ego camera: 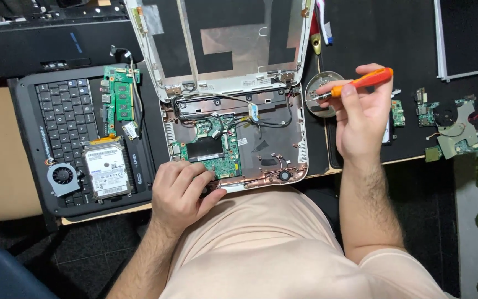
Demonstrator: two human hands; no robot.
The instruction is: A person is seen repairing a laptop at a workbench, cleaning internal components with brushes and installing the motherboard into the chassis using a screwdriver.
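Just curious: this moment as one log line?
left hand: on open laptop edge | right hand: holds orange screwdriver over metal dish

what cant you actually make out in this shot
- Head view: the left hand covers the front left corner of the opened white laptop base, so what its fingers touch is hidden.
- The orange-handled screwdriver tip, over the round metal dish, is too small to read.
- The flat black panel at top right is cut off by the edge.
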